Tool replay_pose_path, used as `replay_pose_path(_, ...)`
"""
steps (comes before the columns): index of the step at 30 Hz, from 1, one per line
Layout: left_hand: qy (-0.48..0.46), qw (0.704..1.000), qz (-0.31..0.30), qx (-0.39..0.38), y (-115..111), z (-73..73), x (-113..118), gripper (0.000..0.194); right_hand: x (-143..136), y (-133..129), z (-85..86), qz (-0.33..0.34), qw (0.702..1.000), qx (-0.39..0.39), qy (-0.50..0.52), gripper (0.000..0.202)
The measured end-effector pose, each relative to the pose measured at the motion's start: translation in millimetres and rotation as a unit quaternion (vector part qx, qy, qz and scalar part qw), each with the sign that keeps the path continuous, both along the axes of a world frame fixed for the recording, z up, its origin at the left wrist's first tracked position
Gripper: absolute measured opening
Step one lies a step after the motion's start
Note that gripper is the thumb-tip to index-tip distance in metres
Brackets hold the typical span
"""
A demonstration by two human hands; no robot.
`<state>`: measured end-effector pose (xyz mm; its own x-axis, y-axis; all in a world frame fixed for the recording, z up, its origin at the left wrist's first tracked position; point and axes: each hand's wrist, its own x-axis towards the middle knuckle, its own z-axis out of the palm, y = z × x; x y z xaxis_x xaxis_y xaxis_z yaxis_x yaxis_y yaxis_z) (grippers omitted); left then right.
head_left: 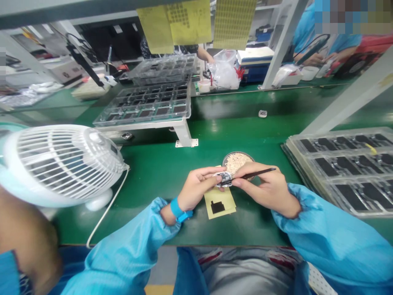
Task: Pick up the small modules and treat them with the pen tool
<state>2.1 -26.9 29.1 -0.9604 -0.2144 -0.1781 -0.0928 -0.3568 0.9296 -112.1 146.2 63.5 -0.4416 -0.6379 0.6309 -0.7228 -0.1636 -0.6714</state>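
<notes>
My left hand (pixel 199 185) is closed on a small white-edged electronic part (pixel 224 178), thumb on top and fingers beneath. In my right hand (pixel 262 184) is a thin dark pair of tweezers (pixel 259 172), pinched between thumb and fingers. Its tip meets the part near its right edge; the exact contact is too small to make out. Under my hands lies a yellow backing sheet (pixel 229 205) with a black cut-out sticker (pixel 217 207) on it. Just beyond my fingers sits a round dish (pixel 225 159) of small pale pieces (pixel 238 160), partly hidden by my right hand.
A white fan (pixel 70 164) stands at the left, its cord running to the table's front edge. Stacked clear trays (pixel 346 176) with dark parts lie at the right. More trays (pixel 153 102) rest on a raised shelf ahead. Co-workers sit opposite; another person's arm (pixel 27 237) is at lower left.
</notes>
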Motion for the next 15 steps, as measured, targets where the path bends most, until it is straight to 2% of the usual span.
replay_pose_path(6, -0.004, 1.0, 0.002, 0.002, 0, 1.0, 0, 0.035, 0, 0, -4.0, -0.008, 1.0, 0.018, -0.018, 0.003)
replay_pose_path(9, -0.001, 1.0, 0.009, -0.019, 1, 1.5, -1, 0.037, 0, -4, -8.6, -0.027, 0.991, 0.031, -0.126, 0.008)
replay_pose_path(12, 0.014, 0.998, 0.024, -0.062, 3, 0.8, -1, 0.035, 1, -9, -11.6, -0.017, 0.961, 0.045, -0.272, 0.019)
replay_pose_path(15, 0.021, 0.995, 0.02, -0.094, 5, 0.8, -1, 0.035, 1, -11, -12.6, -0.005, 0.941, 0.058, -0.334, 0.025)
